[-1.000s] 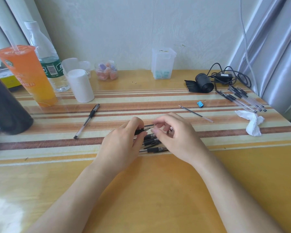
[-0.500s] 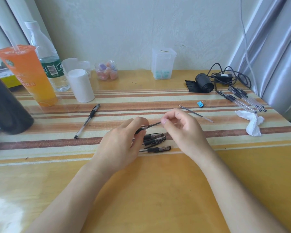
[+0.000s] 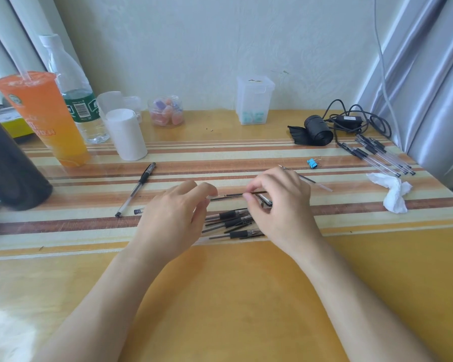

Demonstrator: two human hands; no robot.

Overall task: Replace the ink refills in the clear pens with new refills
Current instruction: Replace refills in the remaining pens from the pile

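My left hand (image 3: 175, 218) grips a clear pen barrel; its black end cap (image 3: 139, 211) pokes out to the left of the hand. My right hand (image 3: 280, 205) pinches a thin dark refill (image 3: 236, 195) that runs from the barrel's mouth to its fingertips. A small pen tip piece (image 3: 265, 201) is tucked under the right fingers. Several clear pens with black grips (image 3: 233, 222) lie in a pile on the striped mat below both hands. One more clear pen (image 3: 136, 189) lies alone to the left. A loose refill (image 3: 314, 182) lies behind my right hand.
Several clear pens (image 3: 382, 158) lie at the right edge by the curtain, near a crumpled tissue (image 3: 395, 192) and a blue binder clip (image 3: 311, 163). An orange drink cup (image 3: 47, 118), a water bottle (image 3: 73, 95), a white cylinder (image 3: 127, 134), a candy jar (image 3: 166, 111), a clear box (image 3: 254, 100) and a black roll (image 3: 317, 130) line the back.
My right hand has moved right and drawn the refill out of the barrel. The left hand has stayed in place, and the barrel's end cap now shows at its left.
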